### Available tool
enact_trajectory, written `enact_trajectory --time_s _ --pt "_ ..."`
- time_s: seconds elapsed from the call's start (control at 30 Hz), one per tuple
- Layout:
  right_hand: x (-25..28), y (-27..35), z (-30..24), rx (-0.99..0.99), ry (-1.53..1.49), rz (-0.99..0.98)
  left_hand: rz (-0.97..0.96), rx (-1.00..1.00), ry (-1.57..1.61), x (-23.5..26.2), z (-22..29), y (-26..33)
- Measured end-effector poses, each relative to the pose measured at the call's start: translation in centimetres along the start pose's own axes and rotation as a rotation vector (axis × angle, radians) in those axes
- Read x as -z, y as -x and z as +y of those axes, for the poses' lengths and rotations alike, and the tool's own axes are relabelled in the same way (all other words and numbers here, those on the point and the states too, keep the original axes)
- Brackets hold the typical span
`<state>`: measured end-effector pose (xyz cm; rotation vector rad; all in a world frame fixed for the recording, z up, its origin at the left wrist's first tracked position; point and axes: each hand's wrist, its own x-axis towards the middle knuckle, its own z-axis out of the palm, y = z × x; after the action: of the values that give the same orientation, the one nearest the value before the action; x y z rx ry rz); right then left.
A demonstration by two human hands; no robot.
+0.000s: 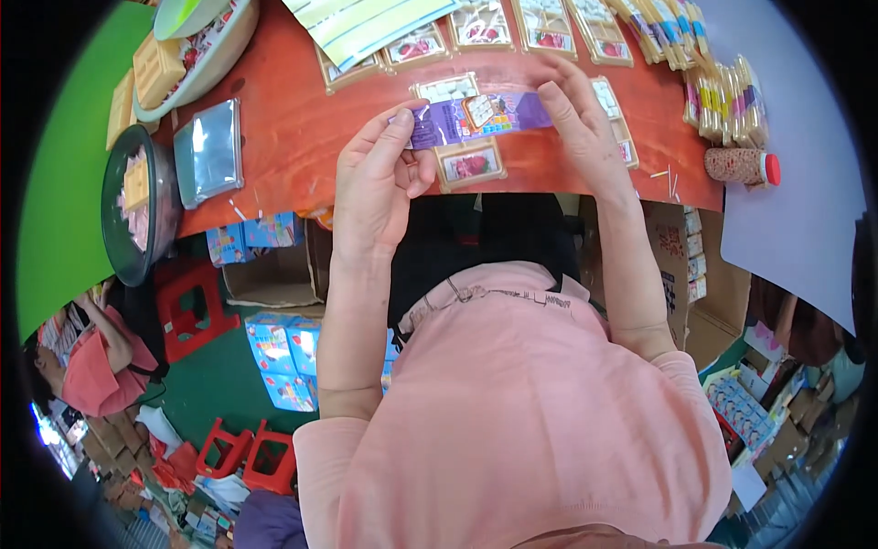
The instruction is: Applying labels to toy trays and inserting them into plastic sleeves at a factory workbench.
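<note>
A long purple printed card strip (489, 119), with a colourful picture at its middle, is stretched across in front of me. My left hand (380, 160) pinches its left end between thumb and fingers. At the strip's other end is my right hand (585, 123), its thumb over or beside the end and its fingers raised apart; whether it grips the strip is unclear. Partly covered beneath the strip lies a tan tray (474, 146) with white pieces at the far end and a red-and-white packet at the near end. Another such tray (608, 105) is partly behind my right hand.
Several filled trays (480, 26) line the far side of the red table (293, 137), partly under a yellow-green sheet (366, 23). Bundled packs (732, 101) and a red-lidded jar (736, 166) are right. Left are a plastic-film stack (208, 151), black bowl (137, 201) and white basin (215, 59).
</note>
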<state>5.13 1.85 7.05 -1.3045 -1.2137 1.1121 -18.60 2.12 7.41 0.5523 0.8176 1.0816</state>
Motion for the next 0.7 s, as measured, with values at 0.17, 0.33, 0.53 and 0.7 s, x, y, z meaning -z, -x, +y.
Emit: enact_trajectory --time_s 0.17,0.33,0.53,0.7 --pt "0.1 3.2 1.2 -0.096 -0.095 -0.017 0.104 0.069 -0.133 0.5 -1.8 2.3" --pt "0.5 5.2 2.5 -0.068 0.198 -0.074 0.256 0.105 -0.308 1.3 -4.0 4.6" --pt "-0.7 1.9 3.3 0.113 0.329 -0.046 0.411 -0.211 -0.622 1.1 -3.7 1.7" --pt "-1.3 0.4 3.6 0.123 0.431 -0.035 0.417 -0.278 -0.658 1.7 -4.3 0.5"
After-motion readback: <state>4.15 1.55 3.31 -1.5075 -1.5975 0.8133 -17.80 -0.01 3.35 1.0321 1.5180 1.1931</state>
